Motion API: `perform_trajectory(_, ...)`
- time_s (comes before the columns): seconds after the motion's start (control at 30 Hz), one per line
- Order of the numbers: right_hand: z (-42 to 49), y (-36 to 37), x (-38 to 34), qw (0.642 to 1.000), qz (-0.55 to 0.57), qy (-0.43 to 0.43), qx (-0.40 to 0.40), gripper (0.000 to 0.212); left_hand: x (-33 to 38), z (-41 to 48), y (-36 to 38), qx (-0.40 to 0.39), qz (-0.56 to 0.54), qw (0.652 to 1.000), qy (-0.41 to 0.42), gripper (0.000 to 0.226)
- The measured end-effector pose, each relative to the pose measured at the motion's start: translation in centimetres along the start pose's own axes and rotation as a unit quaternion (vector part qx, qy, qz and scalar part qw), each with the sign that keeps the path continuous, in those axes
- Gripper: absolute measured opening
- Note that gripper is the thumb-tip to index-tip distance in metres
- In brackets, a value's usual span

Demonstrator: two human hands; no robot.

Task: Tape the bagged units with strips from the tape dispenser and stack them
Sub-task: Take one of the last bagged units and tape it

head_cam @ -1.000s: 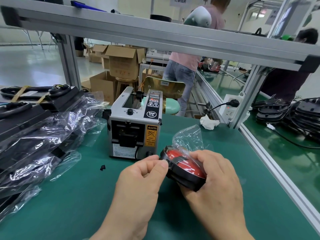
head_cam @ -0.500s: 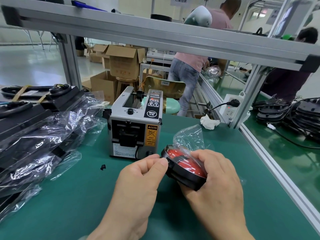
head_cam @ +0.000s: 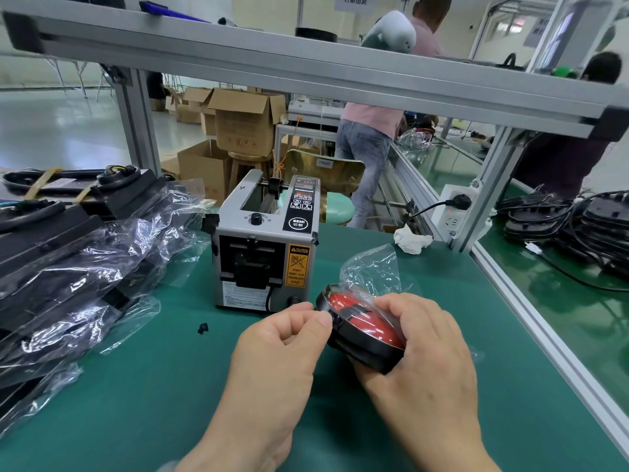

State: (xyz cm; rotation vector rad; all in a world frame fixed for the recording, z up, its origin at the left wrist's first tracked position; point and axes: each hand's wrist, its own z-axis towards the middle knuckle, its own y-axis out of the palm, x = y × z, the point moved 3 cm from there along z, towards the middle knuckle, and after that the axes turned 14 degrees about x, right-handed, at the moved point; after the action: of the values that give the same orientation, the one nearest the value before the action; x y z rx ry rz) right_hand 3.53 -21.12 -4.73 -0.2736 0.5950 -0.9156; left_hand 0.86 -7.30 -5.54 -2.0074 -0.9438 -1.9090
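**Unit held between both hands, dispenser just past your left fingertips**

Your right hand has the bagged unit, a round black disc with a red face, cradled from below and from the right. Its fingers curl over the top edge and the plastic. The disc is tilted, with its red face up and towards you and its flat width running from your left fingertips down into your right palm.

Your left hand is curled tight, thumb and forefinger pinched against the disc's near-left rim. Whether a strip of tape lies under that pinch cannot be told.

The loose bag end stands up just beyond your right fingers, unfolded and apparently not yet taped.

The tape dispenser sits just beyond your left fingertips, its outlet facing you, so the left hand is the nearer one for pulling a strip while the right holds the unit. My guess is that the next move turns on folding that bag end down across the red face towards your left thumb.

The stack of bagged units lies well to the left of your left hand.
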Motion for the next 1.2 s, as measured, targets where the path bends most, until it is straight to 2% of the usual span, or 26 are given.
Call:
perform_trajectory(0.43, -0.1, 0.1, -0.3, 1.000, -0.002, -0.010, 0.009, 0.061, -0.5, 0.2, 0.0, 0.024, 0.003, 1.000, 0.015, 0.008)
perform_trajectory(0.63, -0.2, 0.1, -0.3, 1.000, 0.006, -0.005, 0.012, 0.061, -0.9, 0.3, -0.2, 0.018, -0.010, 1.000, -0.007, 0.011)
perform_trajectory(0.9, -0.1, 0.2, -0.2, 1.000, 0.007, -0.002, 0.007, 0.062, -0.8, 0.4, -0.2, 0.006, -0.013, 1.000, 0.009, 0.014)
perform_trajectory(1.07, -0.2, 0.2, -0.2, 1.000, 0.005, -0.012, 0.006, 0.064, -1.3, 0.9, -0.3, 0.023, -0.010, 1.000, -0.006, 0.018)
perform_trajectory(1.17, -0.2, 0.3, -0.1, 1.000, 0.010, -0.011, 0.012, 0.063, -1.4, 1.0, -0.3, 0.029, -0.018, 0.999, -0.034, 0.005)
perform_trajectory(1.2, -0.2, 0.3, -0.1, 1.000, 0.012, -0.010, 0.013, 0.063, -1.5, 1.1, -0.3, 0.021, -0.021, 0.998, -0.052, 0.014)
